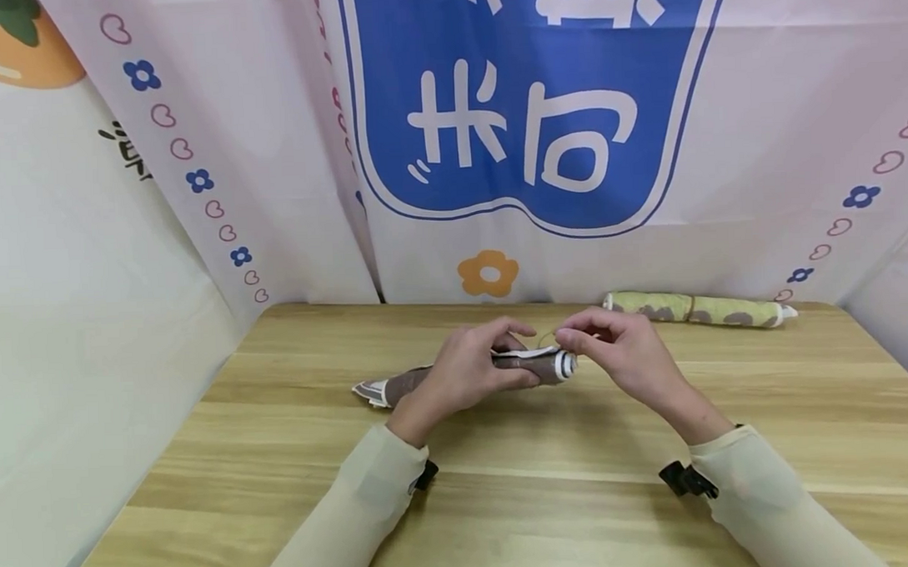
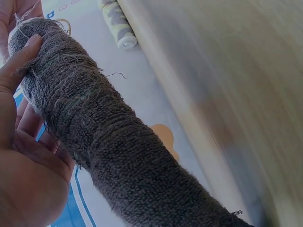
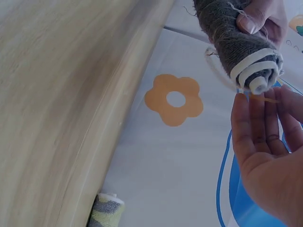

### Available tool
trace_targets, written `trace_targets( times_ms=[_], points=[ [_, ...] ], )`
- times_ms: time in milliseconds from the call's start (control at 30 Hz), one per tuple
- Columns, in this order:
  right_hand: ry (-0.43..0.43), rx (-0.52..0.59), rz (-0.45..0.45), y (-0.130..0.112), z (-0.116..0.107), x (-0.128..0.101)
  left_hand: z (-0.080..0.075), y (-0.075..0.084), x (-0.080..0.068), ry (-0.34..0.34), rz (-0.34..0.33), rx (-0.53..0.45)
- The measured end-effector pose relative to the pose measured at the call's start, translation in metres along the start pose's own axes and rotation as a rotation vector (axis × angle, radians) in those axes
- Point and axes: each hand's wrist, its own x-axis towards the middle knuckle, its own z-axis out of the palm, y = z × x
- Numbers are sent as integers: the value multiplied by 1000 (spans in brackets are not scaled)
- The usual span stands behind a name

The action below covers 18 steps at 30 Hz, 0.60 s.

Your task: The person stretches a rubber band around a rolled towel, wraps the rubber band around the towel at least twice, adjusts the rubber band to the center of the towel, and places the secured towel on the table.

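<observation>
My left hand (image 1: 468, 368) grips a rolled grey-brown towel (image 1: 408, 383) near its right end, thumb on one side and fingers on the other. White bands spiral round that end of the roll, and the other end tapers to a striped white tip. In the left wrist view, the terry surface of the towel (image 2: 113, 127) shows loose threads. At the roll's right end, my right hand (image 1: 637, 356) pinches a thin tan rubber band (image 3: 269, 99) between thumb and fingers. Part of the band's loop stands up just above the towel's edge in the head view.
Behind my right hand, a second rolled towel (image 1: 736, 310), yellow-green with grey patches, lies along the table's back edge with a band round its middle. The wooden table (image 1: 552, 514) meets a printed cloth backdrop (image 1: 423, 259) at the back.
</observation>
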Motion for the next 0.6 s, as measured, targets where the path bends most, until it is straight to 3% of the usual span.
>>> trace_targets(
  times_ms=[333, 600],
  points=[
    [-19, -3, -50, -7, 2, -1, 0, -3, -1, 15, 66, 7],
    [-15, -21, -97, -10, 4, -2, 1, -3, -1, 41, 45, -23]
  ],
)
